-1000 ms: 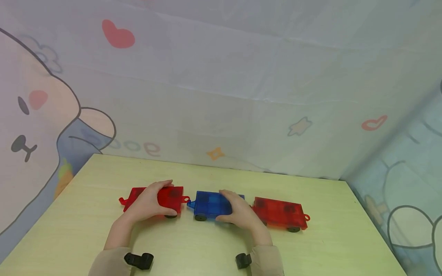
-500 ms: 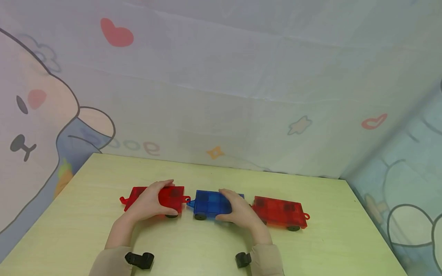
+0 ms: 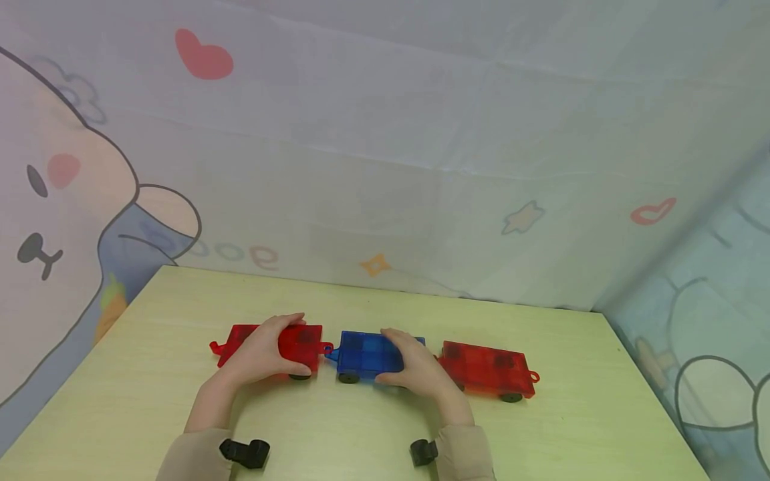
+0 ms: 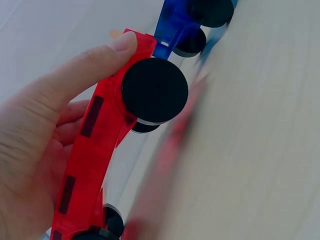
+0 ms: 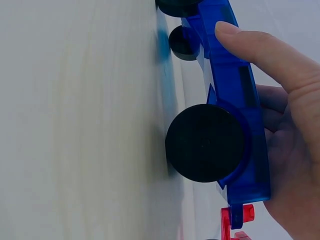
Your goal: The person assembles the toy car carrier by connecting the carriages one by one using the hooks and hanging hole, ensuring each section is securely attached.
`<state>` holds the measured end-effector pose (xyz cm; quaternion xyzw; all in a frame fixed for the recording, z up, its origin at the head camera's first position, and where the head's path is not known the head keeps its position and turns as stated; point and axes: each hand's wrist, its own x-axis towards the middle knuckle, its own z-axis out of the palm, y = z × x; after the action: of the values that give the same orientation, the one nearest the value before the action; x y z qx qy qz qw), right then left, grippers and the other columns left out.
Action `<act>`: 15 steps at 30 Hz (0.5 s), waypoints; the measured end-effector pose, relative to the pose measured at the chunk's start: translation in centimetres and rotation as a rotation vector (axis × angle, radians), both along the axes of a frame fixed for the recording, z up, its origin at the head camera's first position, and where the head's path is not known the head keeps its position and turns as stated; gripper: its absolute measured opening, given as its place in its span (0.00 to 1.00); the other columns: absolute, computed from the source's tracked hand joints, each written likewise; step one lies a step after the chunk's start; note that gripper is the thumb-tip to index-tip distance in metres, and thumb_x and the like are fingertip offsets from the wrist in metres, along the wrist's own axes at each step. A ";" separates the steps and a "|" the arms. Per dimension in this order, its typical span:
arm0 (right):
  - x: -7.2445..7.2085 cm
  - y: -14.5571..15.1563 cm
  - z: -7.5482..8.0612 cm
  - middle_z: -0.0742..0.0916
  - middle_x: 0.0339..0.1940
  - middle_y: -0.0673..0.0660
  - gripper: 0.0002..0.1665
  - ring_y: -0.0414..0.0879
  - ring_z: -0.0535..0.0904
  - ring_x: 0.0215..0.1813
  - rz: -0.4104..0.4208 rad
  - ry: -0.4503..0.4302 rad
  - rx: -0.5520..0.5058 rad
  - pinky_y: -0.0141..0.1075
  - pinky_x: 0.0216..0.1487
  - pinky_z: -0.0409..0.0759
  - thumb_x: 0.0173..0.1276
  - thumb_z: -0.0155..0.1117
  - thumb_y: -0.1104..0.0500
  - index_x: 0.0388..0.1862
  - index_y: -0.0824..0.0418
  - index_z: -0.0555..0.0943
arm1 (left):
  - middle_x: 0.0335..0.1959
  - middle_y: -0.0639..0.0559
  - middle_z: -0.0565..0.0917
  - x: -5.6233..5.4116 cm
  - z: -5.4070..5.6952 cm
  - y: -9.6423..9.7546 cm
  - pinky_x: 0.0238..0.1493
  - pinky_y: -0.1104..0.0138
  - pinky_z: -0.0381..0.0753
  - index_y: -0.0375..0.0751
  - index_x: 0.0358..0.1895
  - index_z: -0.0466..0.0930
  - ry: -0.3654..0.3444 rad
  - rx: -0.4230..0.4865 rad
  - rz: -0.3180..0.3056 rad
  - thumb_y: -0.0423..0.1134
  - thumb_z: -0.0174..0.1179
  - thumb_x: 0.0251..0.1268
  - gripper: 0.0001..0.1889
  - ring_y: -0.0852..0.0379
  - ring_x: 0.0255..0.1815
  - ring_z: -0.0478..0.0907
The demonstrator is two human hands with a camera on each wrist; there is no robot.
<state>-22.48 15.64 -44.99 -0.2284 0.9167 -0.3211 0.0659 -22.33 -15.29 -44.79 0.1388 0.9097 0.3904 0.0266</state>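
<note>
A translucent red toy train car (image 3: 302,342) with black wheels is on the left in the head view. My left hand (image 3: 257,355) grips it from above, with the thumb along its near side in the left wrist view. To its right is a blue toy train car (image 3: 363,351), held in my right hand (image 3: 418,366) with the thumb on the near side. The left car's red ring overlaps the blue car's hook. A second red car (image 3: 490,369) stands behind the blue one. In the right wrist view, a red hook (image 5: 248,212) meets the blue car's end ring.
The cars are in a row across a pale wooden table (image 3: 331,434). A printed cloth backdrop (image 3: 391,133) rises behind the table's far edge, and more cloth hangs at both sides. Each sleeve cuff bears a black wrist camera (image 3: 245,453).
My left hand and the left red car have shifted slightly to the right, nearer the blue car. The right hand and the other cars look almost still.
</note>
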 end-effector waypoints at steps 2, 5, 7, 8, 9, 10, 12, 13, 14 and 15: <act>0.0 0.0 0.0 0.70 0.74 0.61 0.47 0.60 0.62 0.76 0.000 -0.001 -0.002 0.59 0.72 0.63 0.59 0.74 0.50 0.74 0.61 0.65 | 0.66 0.42 0.72 0.0 0.0 0.0 0.56 0.47 0.80 0.39 0.72 0.64 0.002 -0.001 -0.002 0.51 0.78 0.42 0.51 0.41 0.64 0.68; 0.0 0.0 -0.1 0.70 0.74 0.62 0.48 0.60 0.62 0.76 0.000 -0.001 -0.002 0.59 0.72 0.63 0.59 0.74 0.51 0.74 0.62 0.64 | 0.66 0.43 0.73 0.0 -0.1 0.0 0.54 0.49 0.81 0.38 0.71 0.64 0.006 -0.004 -0.002 0.51 0.78 0.42 0.51 0.42 0.63 0.69; 0.0 0.0 -0.1 0.70 0.74 0.62 0.48 0.60 0.62 0.76 -0.001 -0.002 0.001 0.59 0.72 0.64 0.59 0.74 0.51 0.74 0.62 0.64 | 0.65 0.42 0.73 0.0 -0.1 -0.1 0.53 0.50 0.82 0.38 0.71 0.64 0.006 -0.007 -0.001 0.51 0.78 0.41 0.51 0.42 0.63 0.70; 0.0 0.0 -0.1 0.70 0.74 0.62 0.48 0.60 0.62 0.76 -0.001 -0.003 0.001 0.59 0.72 0.64 0.59 0.74 0.51 0.74 0.62 0.64 | 0.65 0.42 0.73 0.0 -0.1 -0.1 0.52 0.50 0.82 0.38 0.71 0.64 0.008 -0.009 -0.001 0.51 0.78 0.41 0.51 0.42 0.62 0.70; 0.0 0.0 -0.2 0.70 0.74 0.62 0.48 0.60 0.62 0.76 -0.001 -0.004 0.001 0.58 0.72 0.64 0.59 0.74 0.51 0.74 0.62 0.64 | 0.65 0.42 0.73 0.0 -0.1 -0.1 0.52 0.50 0.82 0.38 0.71 0.64 0.008 -0.010 0.000 0.51 0.78 0.41 0.51 0.42 0.62 0.70; 0.0 -0.1 -0.1 0.70 0.74 0.62 0.48 0.60 0.62 0.76 -0.002 -0.005 0.002 0.58 0.72 0.64 0.59 0.74 0.51 0.74 0.61 0.64 | 0.65 0.42 0.73 0.0 -0.1 -0.1 0.52 0.50 0.82 0.38 0.71 0.64 0.007 -0.011 0.000 0.51 0.78 0.41 0.51 0.42 0.62 0.70; 0.0 -0.1 -0.1 0.69 0.74 0.62 0.48 0.60 0.62 0.76 -0.002 -0.008 0.000 0.58 0.72 0.64 0.59 0.74 0.51 0.74 0.61 0.64 | 0.65 0.42 0.73 0.1 -0.1 -0.1 0.52 0.50 0.82 0.38 0.71 0.64 0.007 -0.013 -0.002 0.51 0.79 0.41 0.51 0.42 0.62 0.70; 0.0 -0.1 -0.1 0.69 0.74 0.62 0.48 0.60 0.62 0.76 -0.002 -0.009 -0.001 0.58 0.72 0.64 0.59 0.74 0.51 0.74 0.61 0.64 | 0.65 0.42 0.73 0.1 -0.1 -0.1 0.52 0.50 0.82 0.38 0.71 0.64 0.007 -0.014 -0.002 0.51 0.79 0.40 0.51 0.42 0.62 0.70; 0.0 -0.1 -0.1 0.69 0.74 0.62 0.48 0.60 0.62 0.76 -0.001 -0.010 -0.002 0.58 0.72 0.64 0.59 0.74 0.51 0.74 0.61 0.64 | 0.65 0.42 0.74 0.1 -0.1 -0.1 0.52 0.50 0.82 0.38 0.71 0.64 0.007 -0.015 -0.001 0.51 0.79 0.40 0.51 0.42 0.62 0.70; 0.0 -0.1 -0.1 0.69 0.74 0.62 0.47 0.60 0.62 0.76 0.000 -0.010 -0.002 0.58 0.72 0.64 0.59 0.74 0.51 0.74 0.61 0.65 | 0.65 0.42 0.74 0.1 -0.1 -0.1 0.52 0.50 0.82 0.38 0.71 0.64 0.006 -0.014 -0.001 0.51 0.79 0.40 0.51 0.42 0.62 0.70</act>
<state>-22.44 15.51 -45.09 -0.2268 0.9160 -0.3234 0.0700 -22.22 -15.39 -44.88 0.1403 0.9125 0.3834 0.0252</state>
